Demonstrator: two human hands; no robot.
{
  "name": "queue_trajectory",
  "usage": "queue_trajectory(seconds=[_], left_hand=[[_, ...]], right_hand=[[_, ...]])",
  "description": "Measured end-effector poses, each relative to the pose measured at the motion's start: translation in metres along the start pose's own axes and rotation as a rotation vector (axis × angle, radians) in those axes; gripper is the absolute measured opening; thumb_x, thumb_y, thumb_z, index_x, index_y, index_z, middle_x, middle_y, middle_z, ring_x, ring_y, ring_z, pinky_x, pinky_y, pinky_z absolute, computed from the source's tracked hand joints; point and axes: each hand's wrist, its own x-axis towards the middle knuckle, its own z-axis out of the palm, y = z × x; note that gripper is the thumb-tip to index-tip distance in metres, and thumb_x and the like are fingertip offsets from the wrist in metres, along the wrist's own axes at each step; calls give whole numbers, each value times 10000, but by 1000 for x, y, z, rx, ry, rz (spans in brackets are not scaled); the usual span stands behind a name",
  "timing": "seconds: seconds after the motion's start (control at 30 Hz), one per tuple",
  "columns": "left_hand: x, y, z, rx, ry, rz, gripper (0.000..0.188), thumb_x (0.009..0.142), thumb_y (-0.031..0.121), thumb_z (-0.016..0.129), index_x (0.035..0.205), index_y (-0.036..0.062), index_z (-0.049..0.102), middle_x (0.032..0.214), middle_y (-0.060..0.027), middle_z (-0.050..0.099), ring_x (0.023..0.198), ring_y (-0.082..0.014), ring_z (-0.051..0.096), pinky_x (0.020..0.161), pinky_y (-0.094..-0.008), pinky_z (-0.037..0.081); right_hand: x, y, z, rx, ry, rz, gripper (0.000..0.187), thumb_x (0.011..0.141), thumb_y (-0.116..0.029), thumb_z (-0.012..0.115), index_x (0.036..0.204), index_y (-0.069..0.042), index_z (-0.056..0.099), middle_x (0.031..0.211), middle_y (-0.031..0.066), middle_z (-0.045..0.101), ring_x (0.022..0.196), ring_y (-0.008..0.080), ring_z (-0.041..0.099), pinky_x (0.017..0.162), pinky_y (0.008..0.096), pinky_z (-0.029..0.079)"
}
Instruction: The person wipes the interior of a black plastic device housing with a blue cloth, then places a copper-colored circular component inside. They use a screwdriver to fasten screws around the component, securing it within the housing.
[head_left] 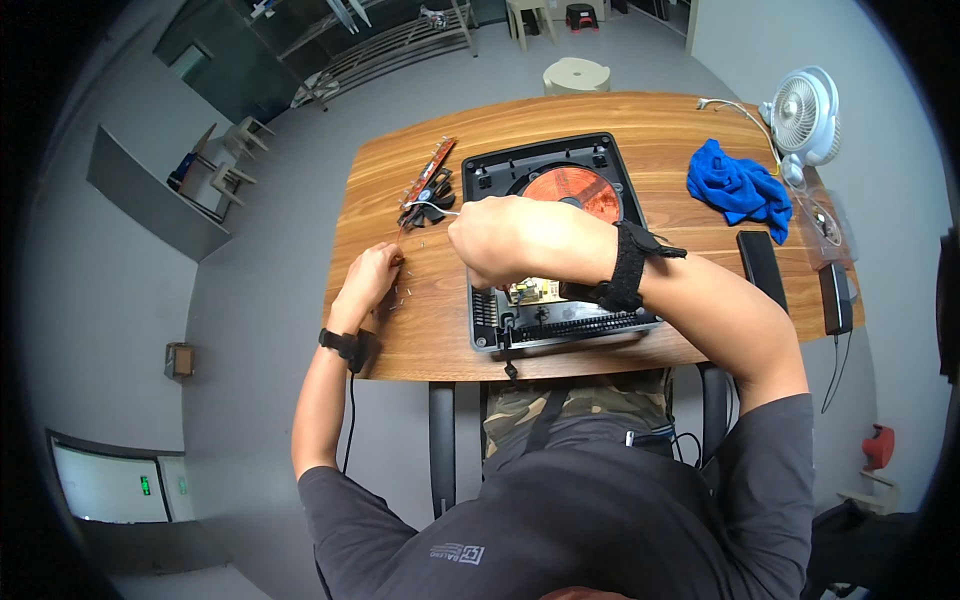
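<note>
My right hand point(500, 240) is closed over the left side of an opened black induction cooker housing point(480, 235). A thin pale wire-like strand point(440, 208) runs from a small black fan point(436, 190) up to this hand; what the fingers hold is hidden. To the left, my left hand point(370, 272) is closed at the tabletop, a small dark thing point(397, 260) at its fingertips that I cannot identify. Small loose screws point(405, 292) lie beside it. Inside the housing sit a round copper-coloured coil point(570, 187) and a yellowish circuit board point(537, 290), partly covered by my right forearm.
A narrow reddish circuit strip point(430, 170) lies past the black fan. On the right of the wooden table point(665, 150) are a blue cloth point(738, 190), a black box-like object point(762, 268), a clear plastic box point(830, 225) and a white desk fan point(803, 112).
</note>
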Motion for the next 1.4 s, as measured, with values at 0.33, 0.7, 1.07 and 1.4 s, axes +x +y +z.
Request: queue_trajectory(seconds=[0.33, 0.7, 1.07, 1.4], left_hand=[[9, -11, 23, 91, 12, 12, 167, 863, -16, 594, 1017, -18, 658, 1057, -227, 683, 988, -433, 659, 847, -503, 549], [2, 29, -19, -78, 218, 76, 139, 865, -32, 652, 992, -40, 708, 897, -222, 627, 854, -403, 632, 797, -449, 533], [-1, 60, -33, -237, 212, 31, 115, 931, 55, 704, 960, -55, 692, 788, -141, 641, 622, -197, 630, 583, -327, 517], [-5, 110, -33, -847, 61, -90, 116, 980, 75, 673, 986, -35, 708, 844, -51, 723, 740, -93, 670, 666, -252, 564]], right_hand=[[10, 2, 14, -81, 83, 34, 121, 770, -117, 750, 712, -12, 762, 699, 119, 732, 744, 260, 746, 682, 381, 594], [-1, -1, 2, -57, 12, 47, 160, 832, -102, 663, 738, -33, 772, 699, 106, 737, 734, 249, 747, 678, 373, 596], [-16, 7, -8, -36, 14, 32, 201, 821, -75, 590, 857, -30, 783, 823, 159, 750, 796, 299, 745, 690, 402, 584], [-9, 0, -23, 1, 37, 27, 224, 867, -182, 652, 971, -41, 790, 954, 165, 763, 895, 310, 741, 765, 422, 585]])
